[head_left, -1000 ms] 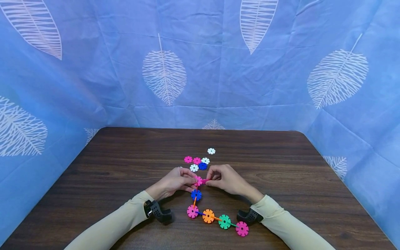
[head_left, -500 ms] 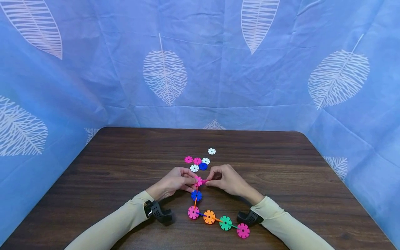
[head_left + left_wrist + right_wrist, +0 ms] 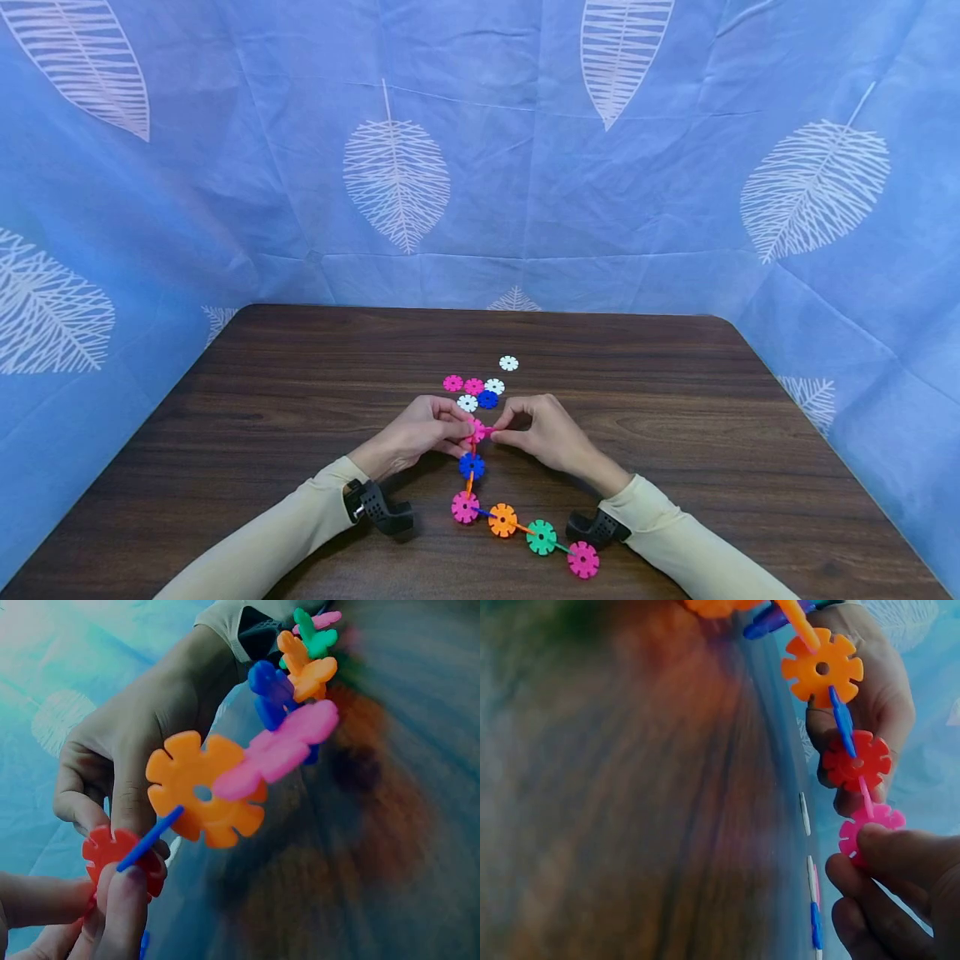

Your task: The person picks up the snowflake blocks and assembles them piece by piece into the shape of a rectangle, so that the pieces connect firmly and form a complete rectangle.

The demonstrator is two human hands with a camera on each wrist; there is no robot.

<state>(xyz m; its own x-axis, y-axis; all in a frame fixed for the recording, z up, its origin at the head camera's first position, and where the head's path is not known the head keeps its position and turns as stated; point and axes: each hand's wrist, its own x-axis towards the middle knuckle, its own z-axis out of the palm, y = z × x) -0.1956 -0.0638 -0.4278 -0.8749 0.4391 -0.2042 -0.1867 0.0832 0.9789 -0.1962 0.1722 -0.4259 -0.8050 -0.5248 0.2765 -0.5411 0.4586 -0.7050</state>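
A chain of slotted plastic discs runs between my hands and down toward the front. My left hand [image 3: 420, 429] pinches a disc near the far end, the red disc [image 3: 112, 851] in the left wrist view, pinkish from the head. Thumb and fingertips of my right hand [image 3: 551, 433] pinch a pink disc [image 3: 881, 817], which is slotted into the red one. Below hangs a blue disc [image 3: 471, 467] in the head view, then a pink disc [image 3: 465, 507], an orange disc [image 3: 502, 521], a green disc [image 3: 541, 537] and another pink disc [image 3: 583, 559]. Edge-on discs link them.
Beyond the hands lie loose discs on the dark wooden table [image 3: 300, 375]: white discs [image 3: 508, 363], pink discs [image 3: 453, 382] and a blue disc [image 3: 487, 400]. A blue leaf-patterned cloth [image 3: 495, 183] hangs behind and at both sides.
Both hands keep their pinch. The held end of the chain has risen slightly, and its lower discs have shifted a little.
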